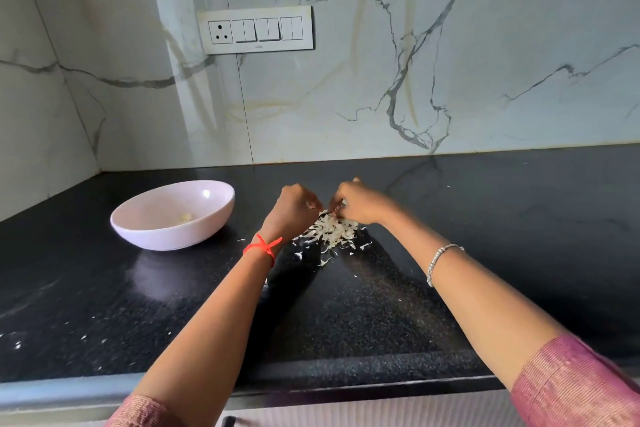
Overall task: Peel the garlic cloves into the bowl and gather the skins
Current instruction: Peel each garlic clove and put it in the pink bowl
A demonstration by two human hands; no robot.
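Observation:
A pale pink bowl (207, 218) stands on the black counter at the left, with a peeled garlic clove (186, 217) at its bottom. To its right lies a heap of white garlic skins (330, 230). My left hand (294, 210) and my right hand (360, 204) meet just above the far edge of the heap, fingers curled together on a small pale piece, apparently a garlic clove (341, 205), mostly hidden by the fingers. A red thread circles my left wrist and a silver bracelet my right forearm.
The black counter (485, 218) runs back to a marble wall with a switch plate (256, 29). Loose skin flakes (323, 262) lie scattered in front of the heap and near the counter's front left edge (83, 336).

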